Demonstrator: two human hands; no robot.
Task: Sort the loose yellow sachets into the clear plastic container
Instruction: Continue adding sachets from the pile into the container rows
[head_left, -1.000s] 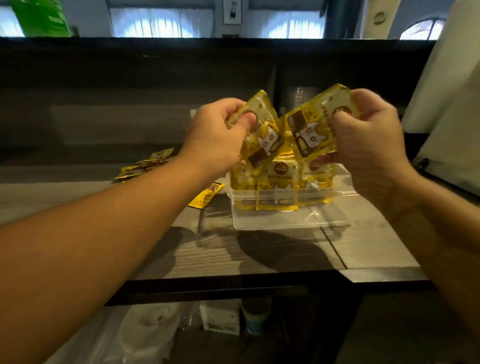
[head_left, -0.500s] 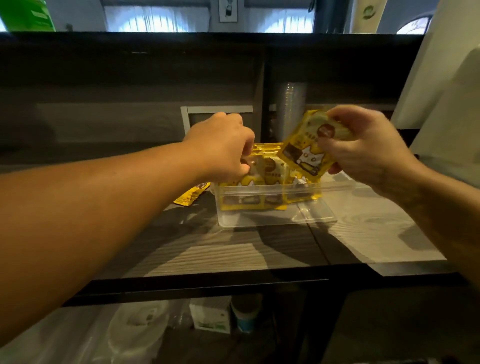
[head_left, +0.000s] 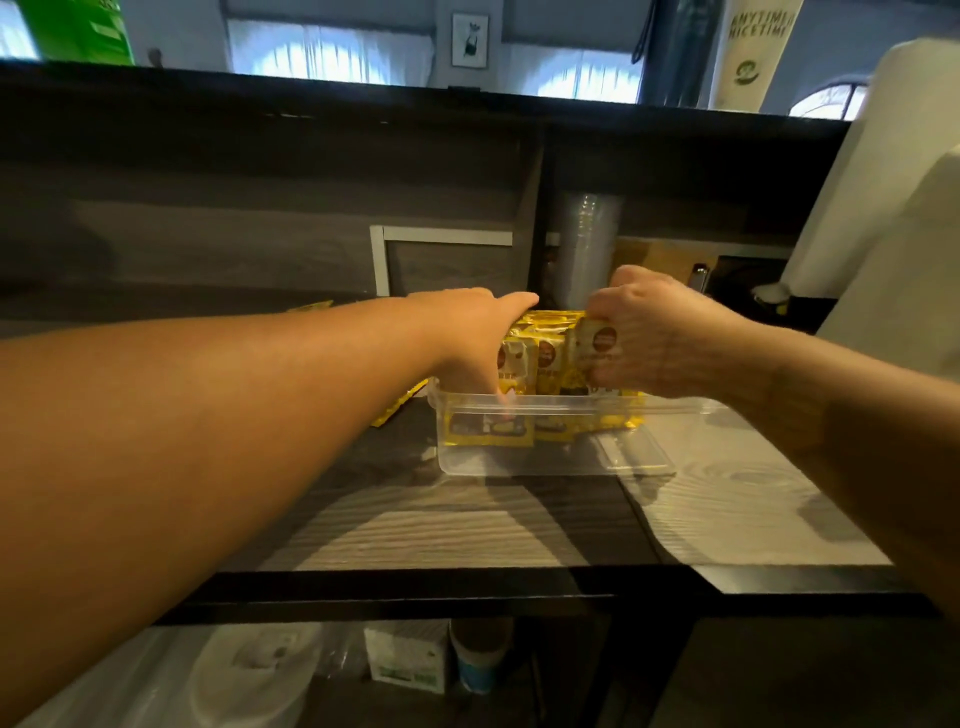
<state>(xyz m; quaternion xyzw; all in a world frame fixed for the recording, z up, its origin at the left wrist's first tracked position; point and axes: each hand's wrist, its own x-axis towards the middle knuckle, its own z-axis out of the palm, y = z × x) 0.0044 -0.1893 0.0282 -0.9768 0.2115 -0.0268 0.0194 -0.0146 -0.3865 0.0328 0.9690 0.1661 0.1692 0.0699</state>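
A clear plastic container sits on the wooden counter, with several yellow sachets standing upright in a row in its far half. My left hand reaches into the container's left end, fingers down against the front sachet. My right hand is closed on a yellow sachet and presses it into the right side of the row. A loose yellow sachet lies on the counter left of the container, partly hidden by my left arm.
A dark wall panel rises behind the counter. A stack of clear cups stands behind the container. A white appliance fills the right edge. Another loose sachet shows at the back left. Below the counter edge are plastic lids and a cup.
Both hands came down from holding sachets up in the air. The left hand's sachet went into the container, and the right hand lowered its sachet into the row.
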